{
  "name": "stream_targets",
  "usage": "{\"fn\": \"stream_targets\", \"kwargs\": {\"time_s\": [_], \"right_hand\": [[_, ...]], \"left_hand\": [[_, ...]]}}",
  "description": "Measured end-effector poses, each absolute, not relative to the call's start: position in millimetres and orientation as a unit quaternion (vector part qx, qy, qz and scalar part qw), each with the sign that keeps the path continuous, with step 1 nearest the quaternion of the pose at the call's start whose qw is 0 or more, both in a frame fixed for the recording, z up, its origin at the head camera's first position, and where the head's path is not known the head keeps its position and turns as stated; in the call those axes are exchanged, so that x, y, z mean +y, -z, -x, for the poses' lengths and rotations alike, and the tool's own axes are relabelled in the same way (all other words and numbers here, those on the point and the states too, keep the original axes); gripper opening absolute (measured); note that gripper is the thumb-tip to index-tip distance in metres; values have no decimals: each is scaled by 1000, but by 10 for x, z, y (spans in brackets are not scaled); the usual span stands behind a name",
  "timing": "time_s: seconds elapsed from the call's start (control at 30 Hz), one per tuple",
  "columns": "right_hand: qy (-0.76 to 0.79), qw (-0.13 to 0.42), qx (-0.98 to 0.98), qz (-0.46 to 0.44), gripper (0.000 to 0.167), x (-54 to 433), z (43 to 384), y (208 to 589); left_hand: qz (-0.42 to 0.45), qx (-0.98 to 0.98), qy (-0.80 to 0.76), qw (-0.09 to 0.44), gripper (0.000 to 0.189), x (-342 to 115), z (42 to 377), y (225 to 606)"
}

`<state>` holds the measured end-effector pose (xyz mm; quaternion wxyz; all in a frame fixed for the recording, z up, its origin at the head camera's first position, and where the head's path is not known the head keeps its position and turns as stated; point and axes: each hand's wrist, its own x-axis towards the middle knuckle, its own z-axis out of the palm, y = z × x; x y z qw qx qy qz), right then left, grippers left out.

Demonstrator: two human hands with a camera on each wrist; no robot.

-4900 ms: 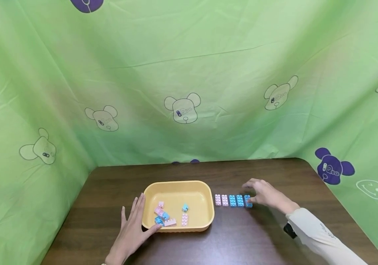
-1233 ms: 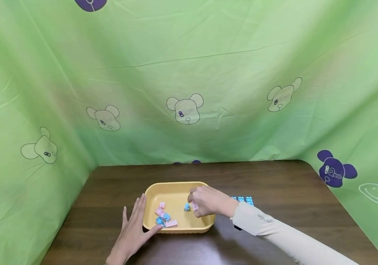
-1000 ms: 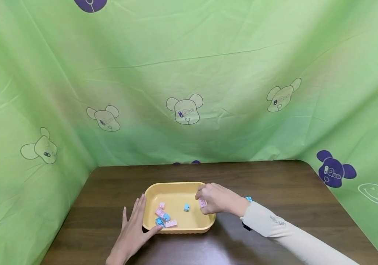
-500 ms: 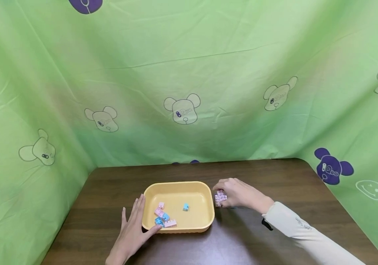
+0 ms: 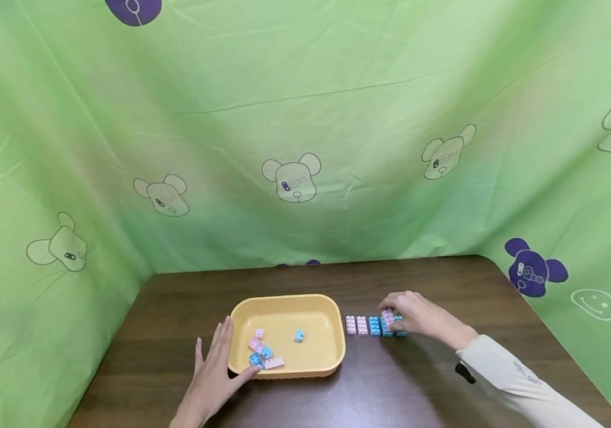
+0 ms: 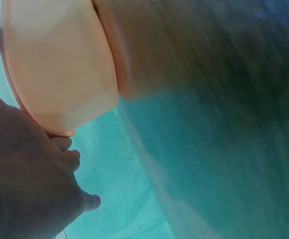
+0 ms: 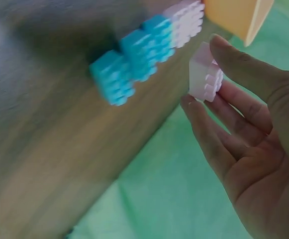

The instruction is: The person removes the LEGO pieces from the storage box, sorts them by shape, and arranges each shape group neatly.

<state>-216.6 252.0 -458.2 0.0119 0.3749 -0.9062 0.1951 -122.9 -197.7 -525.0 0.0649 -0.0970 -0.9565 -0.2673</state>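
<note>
A pink toy building brick (image 7: 204, 74) is pinched between the thumb and fingertips of my right hand (image 5: 425, 318). In the head view it overlaps the blue bricks (image 5: 374, 326) at the right part of a row on the table. Two pink bricks (image 5: 356, 326) form the row's left end, beside the yellow tray (image 5: 286, 296). With straight fingers, my left hand (image 5: 210, 374) rests against the tray's left side, its thumb at the front rim. Inside the tray lie several loose bricks, among them a small blue one (image 5: 299, 336) and a long pink one (image 5: 274, 362).
The dark wooden table (image 5: 391, 392) carries the tray and the row. Behind it and at both sides hangs a green cloth (image 5: 230, 131) with bear-head prints. A dark object (image 5: 465, 373) shows at the right wrist, under the pale sleeve (image 5: 514, 371).
From the row's right end, my right hand went into the tray and took the pink brick. It then carried it rightward, out over the row. My left hand has stayed at the tray.
</note>
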Motion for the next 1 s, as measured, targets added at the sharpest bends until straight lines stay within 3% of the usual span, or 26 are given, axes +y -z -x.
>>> {"fn": "stream_targets", "kwargs": {"time_s": [0.63, 1.0], "right_hand": [[-205, -2, -937, -284, 38, 3026, 2194, 4825], [-201, -3, -937, -286, 38, 3060, 2235, 4991]], "left_hand": [[101, -953, 276, 76, 112, -1970, 1220, 5227], [98, -955, 275, 61, 114, -1989, 1211, 5232]]}}
